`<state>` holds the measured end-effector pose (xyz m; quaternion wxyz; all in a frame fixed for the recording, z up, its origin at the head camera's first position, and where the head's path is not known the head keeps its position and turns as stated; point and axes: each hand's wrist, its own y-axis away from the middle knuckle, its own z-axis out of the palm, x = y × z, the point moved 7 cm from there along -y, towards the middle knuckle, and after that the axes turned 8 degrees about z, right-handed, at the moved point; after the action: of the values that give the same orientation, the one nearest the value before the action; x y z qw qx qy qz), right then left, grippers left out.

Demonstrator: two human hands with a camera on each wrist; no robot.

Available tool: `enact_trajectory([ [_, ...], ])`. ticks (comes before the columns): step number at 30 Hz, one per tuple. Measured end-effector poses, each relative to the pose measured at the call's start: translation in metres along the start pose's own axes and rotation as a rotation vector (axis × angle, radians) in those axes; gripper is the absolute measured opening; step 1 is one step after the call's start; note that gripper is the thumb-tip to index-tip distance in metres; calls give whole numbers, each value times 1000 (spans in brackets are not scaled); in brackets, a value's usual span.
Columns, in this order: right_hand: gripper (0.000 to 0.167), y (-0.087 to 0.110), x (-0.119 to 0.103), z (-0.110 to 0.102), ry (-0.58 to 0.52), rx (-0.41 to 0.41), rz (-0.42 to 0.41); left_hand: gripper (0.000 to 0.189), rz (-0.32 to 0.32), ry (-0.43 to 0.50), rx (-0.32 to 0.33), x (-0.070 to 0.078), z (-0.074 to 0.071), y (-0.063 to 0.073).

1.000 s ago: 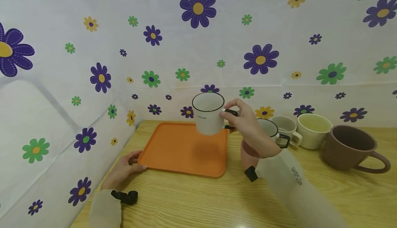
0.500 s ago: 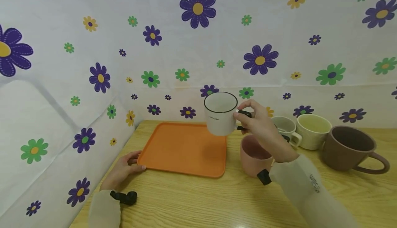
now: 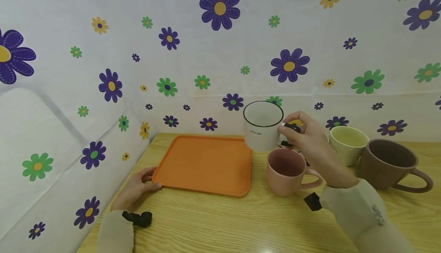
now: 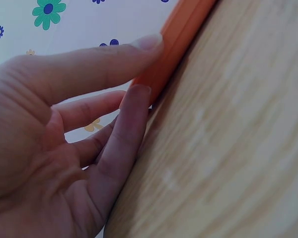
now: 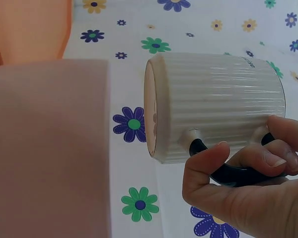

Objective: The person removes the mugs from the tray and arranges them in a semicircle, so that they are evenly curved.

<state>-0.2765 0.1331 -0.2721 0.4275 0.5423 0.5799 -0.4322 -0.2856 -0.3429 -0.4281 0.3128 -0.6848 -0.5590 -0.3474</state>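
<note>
My right hand (image 3: 310, 138) grips the black handle of a white mug (image 3: 260, 138) with a black rim. The mug hangs upright in the air, a little behind and above a pink mug (image 3: 284, 176) on the table. In the right wrist view, the fingers (image 5: 203, 168) curl round the handle of the ribbed white mug (image 5: 218, 104). My left hand (image 3: 136, 188) holds the near left corner of an orange tray (image 3: 206, 165). The left wrist view has the thumb (image 4: 109, 64) on the rim of the tray (image 4: 174, 49) and other fingers against its side.
Right of the pink mug stand a cream mug (image 3: 347, 144) and a large brown mug (image 3: 382, 168). Other mugs behind my right hand are mostly hidden. A flower-patterned cloth (image 3: 251, 46) hangs behind the wooden table (image 3: 206, 222).
My right hand has moved right with the white mug, from over the tray's right part to near the pink mug, which is now largely uncovered. My left hand stays at the tray corner.
</note>
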Motion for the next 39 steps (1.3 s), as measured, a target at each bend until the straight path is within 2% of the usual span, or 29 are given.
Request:
enact_trajectory([
  [5,28,6,3,-13,21,19,-14,76,-2,4,9,0,0,0],
  [9,27,11,9,-23,26,20,7,75,-11,0,14,-2,1,-1],
  [15,20,17,18,-37,21,22,8,75,1,-19,15,3,2,0],
  [21,17,22,25,-49,32,23,2,75,2,-14,16,1,2,0],
  [28,24,31,29,-65,150,75,9,76,-1,-8,16,3,1,0],
  [31,19,36,32,-73,170,103,0,75,1,-8,13,2,1,0],
  [35,8,42,35,-81,132,114,-34,75,-3,-14,14,-3,0,-2],
  [39,9,46,41,-88,55,107,-61,74,4,-16,10,-5,0,-2],
])
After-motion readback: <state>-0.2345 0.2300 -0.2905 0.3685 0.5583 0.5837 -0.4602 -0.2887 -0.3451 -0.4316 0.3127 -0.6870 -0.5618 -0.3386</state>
